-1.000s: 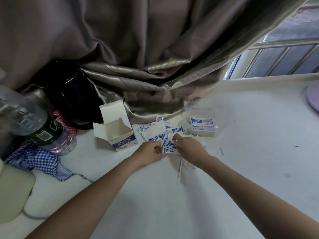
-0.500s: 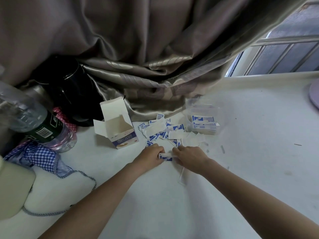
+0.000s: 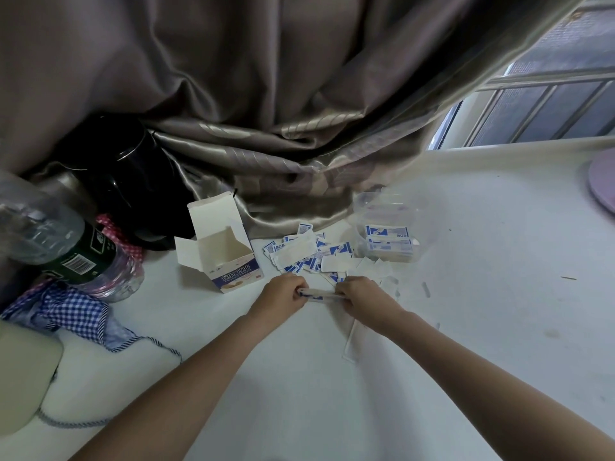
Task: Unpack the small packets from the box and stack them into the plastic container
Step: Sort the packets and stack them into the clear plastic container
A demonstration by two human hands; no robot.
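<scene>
A small stack of blue-and-white packets is pinched between my left hand and my right hand, one hand at each end, just above the white table. Beyond my hands lies a loose pile of packets, some face down. The opened white cardboard box stands to the left of the pile with its flaps up. The clear plastic container sits to the right of the pile and holds several stacked packets.
A grey curtain hangs down onto the table behind the box. A black pot, a plastic bottle and a checked cloth crowd the left side. A long paper strip lies under my right wrist.
Both hands have drawn back from the loose pile toward me, bringing a gathered stack of packets held between them.
</scene>
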